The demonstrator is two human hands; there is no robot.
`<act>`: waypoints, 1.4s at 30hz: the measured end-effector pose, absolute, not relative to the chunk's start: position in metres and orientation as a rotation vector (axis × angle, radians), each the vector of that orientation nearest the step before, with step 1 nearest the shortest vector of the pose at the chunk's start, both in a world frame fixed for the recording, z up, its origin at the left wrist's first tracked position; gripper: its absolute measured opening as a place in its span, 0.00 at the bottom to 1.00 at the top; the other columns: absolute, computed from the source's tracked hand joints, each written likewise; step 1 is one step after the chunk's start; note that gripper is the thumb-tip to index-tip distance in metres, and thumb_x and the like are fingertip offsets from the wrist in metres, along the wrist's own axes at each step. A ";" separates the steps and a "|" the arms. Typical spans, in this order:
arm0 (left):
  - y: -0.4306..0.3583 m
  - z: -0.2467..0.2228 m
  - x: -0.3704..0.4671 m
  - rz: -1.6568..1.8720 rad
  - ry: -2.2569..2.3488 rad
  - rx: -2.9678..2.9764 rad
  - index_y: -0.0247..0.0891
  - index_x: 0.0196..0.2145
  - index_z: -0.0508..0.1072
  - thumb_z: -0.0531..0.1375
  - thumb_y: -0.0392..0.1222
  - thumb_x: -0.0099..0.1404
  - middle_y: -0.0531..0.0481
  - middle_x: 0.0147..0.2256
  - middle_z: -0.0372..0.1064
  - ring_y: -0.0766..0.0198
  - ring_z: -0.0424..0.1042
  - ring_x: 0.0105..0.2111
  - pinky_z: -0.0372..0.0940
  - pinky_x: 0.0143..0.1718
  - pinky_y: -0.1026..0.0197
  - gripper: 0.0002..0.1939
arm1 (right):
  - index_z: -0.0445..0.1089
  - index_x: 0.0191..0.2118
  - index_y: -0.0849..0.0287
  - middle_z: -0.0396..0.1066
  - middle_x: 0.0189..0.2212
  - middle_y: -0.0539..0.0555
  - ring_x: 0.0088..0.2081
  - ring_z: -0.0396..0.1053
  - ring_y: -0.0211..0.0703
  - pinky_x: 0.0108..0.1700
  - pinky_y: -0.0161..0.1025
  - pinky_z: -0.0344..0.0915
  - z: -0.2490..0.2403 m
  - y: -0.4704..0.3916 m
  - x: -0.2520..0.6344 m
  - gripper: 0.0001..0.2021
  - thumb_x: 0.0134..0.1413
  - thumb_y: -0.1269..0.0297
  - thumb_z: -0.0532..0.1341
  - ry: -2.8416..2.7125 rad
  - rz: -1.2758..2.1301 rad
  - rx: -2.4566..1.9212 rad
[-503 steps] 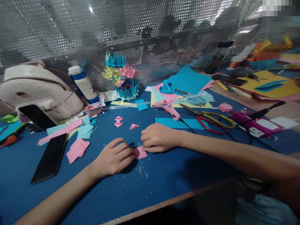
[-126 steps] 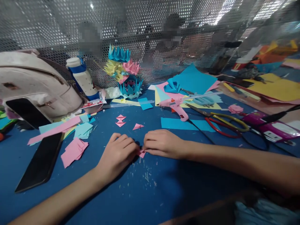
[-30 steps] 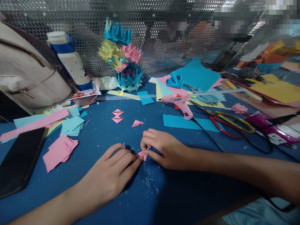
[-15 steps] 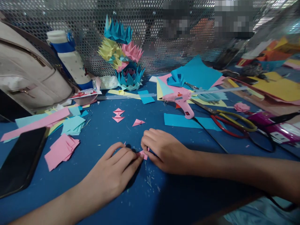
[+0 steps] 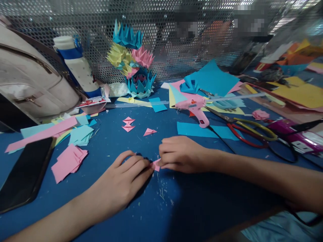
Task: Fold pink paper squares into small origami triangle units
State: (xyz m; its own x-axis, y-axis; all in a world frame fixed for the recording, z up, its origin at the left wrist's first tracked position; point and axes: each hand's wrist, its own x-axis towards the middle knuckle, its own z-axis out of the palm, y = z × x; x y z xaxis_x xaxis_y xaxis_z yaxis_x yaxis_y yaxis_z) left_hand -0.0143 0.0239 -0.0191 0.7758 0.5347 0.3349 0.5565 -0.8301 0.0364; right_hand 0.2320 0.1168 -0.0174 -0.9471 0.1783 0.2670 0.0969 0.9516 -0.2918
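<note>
A small piece of pink paper lies at the table's middle, partly folded and partly covered by fingers. My left hand is closed on its left side, thumb and fingertips pressing it against the table. From the right, my right hand pinches the same paper with fingers curled; its fingertips are partly hidden. Just beyond the hands sit a folded pink triangle and two more pink triangles, point to point. A stack of pink paper squares is left of my left hand.
A black phone lies at the left. Behind my right hand are a pink glue gun with its cord, a blue paper strip and red-and-yellow-handled scissors. Folded paper flowers, a bottle and a bag stand at the back.
My right hand has shifted slightly right and away from me, its fingers now at the paper's right edge, uncovering more of it. My left hand stays nearly still on the paper.
</note>
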 end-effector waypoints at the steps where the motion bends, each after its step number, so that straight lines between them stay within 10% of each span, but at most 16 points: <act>1: 0.025 -0.018 -0.015 -0.535 -0.878 -2.904 0.30 0.54 0.70 0.46 0.31 0.76 0.41 0.47 0.72 0.55 0.67 0.49 0.55 0.57 0.48 0.17 | 0.71 0.38 0.57 0.68 0.33 0.52 0.34 0.60 0.41 0.35 0.40 0.52 -0.016 0.120 0.234 0.12 0.70 0.61 0.53 -2.837 0.336 -0.145; 14: 0.030 -0.003 0.002 -0.627 -1.292 -3.085 0.36 0.43 0.74 0.52 0.31 0.70 0.46 0.43 0.71 0.59 0.69 0.44 0.59 0.51 0.51 0.11 | 0.70 0.38 0.60 0.70 0.33 0.54 0.36 0.62 0.42 0.38 0.39 0.57 -0.019 0.121 0.231 0.13 0.71 0.65 0.50 -2.793 0.437 -0.157; 20: 0.049 -0.002 0.015 -0.630 -1.608 -3.037 0.38 0.31 0.74 0.63 0.40 0.68 0.53 0.36 0.71 0.62 0.71 0.39 0.59 0.42 0.58 0.07 | 0.69 0.40 0.59 0.68 0.34 0.50 0.37 0.65 0.39 0.36 0.35 0.57 -0.013 0.112 0.230 0.10 0.62 0.56 0.63 -2.695 0.696 -0.630; 42: 0.039 -0.005 0.020 -0.630 -1.876 -3.037 0.37 0.35 0.71 0.65 0.43 0.67 0.55 0.31 0.72 0.64 0.68 0.32 0.55 0.36 0.60 0.08 | 0.69 0.38 0.60 0.69 0.34 0.50 0.38 0.65 0.40 0.38 0.36 0.58 -0.010 0.100 0.228 0.08 0.61 0.61 0.65 -2.652 0.714 -0.634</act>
State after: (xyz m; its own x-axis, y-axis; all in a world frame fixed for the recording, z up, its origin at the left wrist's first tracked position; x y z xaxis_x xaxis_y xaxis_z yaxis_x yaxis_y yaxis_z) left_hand 0.0200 0.0395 -0.0050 0.4381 0.8983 0.0337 0.7368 -0.3804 0.5590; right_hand 0.2275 0.1002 -0.0103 -0.8496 0.4929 0.1878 0.3321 0.7764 -0.5356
